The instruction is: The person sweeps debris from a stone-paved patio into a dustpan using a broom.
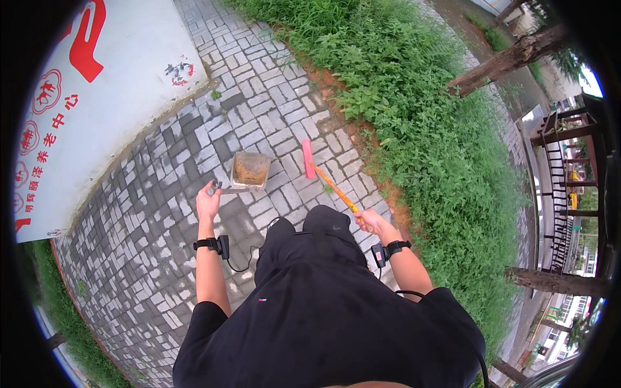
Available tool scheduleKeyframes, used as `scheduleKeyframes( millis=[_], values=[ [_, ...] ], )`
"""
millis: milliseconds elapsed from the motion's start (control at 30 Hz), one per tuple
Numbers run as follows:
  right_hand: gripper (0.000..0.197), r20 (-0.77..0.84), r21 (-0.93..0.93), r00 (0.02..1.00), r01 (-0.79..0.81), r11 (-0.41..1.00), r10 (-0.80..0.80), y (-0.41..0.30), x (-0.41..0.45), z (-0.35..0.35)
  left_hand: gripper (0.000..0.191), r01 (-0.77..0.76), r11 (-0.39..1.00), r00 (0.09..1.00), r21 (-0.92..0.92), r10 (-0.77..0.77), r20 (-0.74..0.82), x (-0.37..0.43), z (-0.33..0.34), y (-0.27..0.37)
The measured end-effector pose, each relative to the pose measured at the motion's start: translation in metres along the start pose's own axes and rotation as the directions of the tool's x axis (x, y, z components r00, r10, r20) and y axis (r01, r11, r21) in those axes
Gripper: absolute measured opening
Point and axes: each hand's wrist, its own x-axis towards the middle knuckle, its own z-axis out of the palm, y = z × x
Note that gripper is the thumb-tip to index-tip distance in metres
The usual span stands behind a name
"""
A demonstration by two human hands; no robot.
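My left hand (208, 201) grips the end of a long grey handle (234, 191) that leads to a dustpan (251, 169). The pan rests on the paving, and its inside looks brown with dirt or fine debris. In my right hand (371, 221) is the orange-yellow handle (335, 186) of a broom. Its pink head (308, 159) points away from me, low over the paving to the right of the dustpan. Whether the head touches the ground I cannot tell, and its bristles are hardly visible.
Grey block paving (160, 194) runs beneath me. Dense green plants (436, 121) with a brick-and-soil edge (335, 87) line the right side. A white wall (131, 97) with red signs and writing stands on the left. Tree trunks (509, 60) rise beyond the plants.
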Motion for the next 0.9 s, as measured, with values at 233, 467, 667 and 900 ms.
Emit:
scheduleKeyframes(
  millis=[233,467,667,900],
  values=[
    [0.029,-0.208,-0.244,0.952,0.172,0.954,-0.225,-0.148,0.045,0.018,0.053,0.048,0.997,0.998,0.058,-0.05,0.034,0.14,0.028,0.065],
    [0.021,-0.142,0.126,0.983,0.135,0.983,-0.117,-0.315,0.113,-0.021,0.048,0.018,0.996,0.999,0.09,-0.02,0.029,0.265,0.055,0.166],
    [0.009,-0.116,0.202,0.992,0.067,0.977,-0.044,-0.424,0.155,-0.022,0.049,-0.031,0.984,0.997,0.176,0.018,0.074,0.369,0.06,0.248],
    [0.011,-0.265,0.166,0.963,0.086,0.982,-0.04,-0.517,0.212,-0.008,0.048,-0.091,0.989,0.993,0.118,0.081,0.09,0.474,0.06,0.301]
  ],
)
